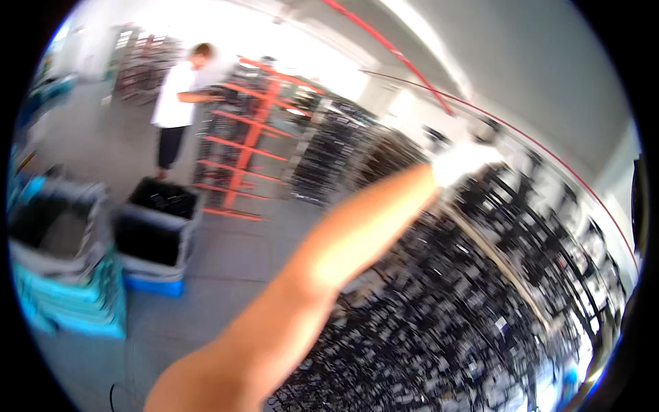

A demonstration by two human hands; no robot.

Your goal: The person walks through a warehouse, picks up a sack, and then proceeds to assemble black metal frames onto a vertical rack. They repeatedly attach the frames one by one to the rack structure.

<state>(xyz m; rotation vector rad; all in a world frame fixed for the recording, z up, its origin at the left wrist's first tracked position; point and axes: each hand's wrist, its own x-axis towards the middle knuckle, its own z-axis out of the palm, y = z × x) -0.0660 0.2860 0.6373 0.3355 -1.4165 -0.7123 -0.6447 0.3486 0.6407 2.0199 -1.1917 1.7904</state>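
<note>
My left arm stretches up and to the right across the view, and my left hand (467,163), in a white glove, is at its far end. Motion and glare smear the fingers, so their pose does not show. A small dark object (486,129) appears right by the fingertips; whether the hand holds it cannot be made out. The hand is at the upper part of a long rack (504,264) with a pale rail. Many small black parts (419,316) hang densely below it. My right hand is out of the picture.
On the left, grey bins (89,254) stand on stacked turquoise crates (75,295). Beside them are more grey bins (154,271) with dark insides. A person in a white shirt (175,96) stands at an orange rack (254,130). Further dark loaded racks (329,151) stand behind.
</note>
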